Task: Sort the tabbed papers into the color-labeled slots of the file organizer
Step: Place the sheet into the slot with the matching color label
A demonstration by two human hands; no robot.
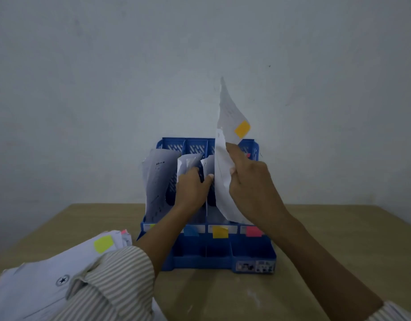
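Curled white sheet (pixel 223 158), right hand (pixel 248 179) pinching, blue slatted organizer (pixel 253 249)

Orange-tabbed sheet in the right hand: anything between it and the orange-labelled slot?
Partly. The left hand sits at the mouth of the orange-labelled slot, holding back papers already filed there. The orange-tabbed sheet, gripped by the right hand, hangs over that slot; nothing else visible blocks it.
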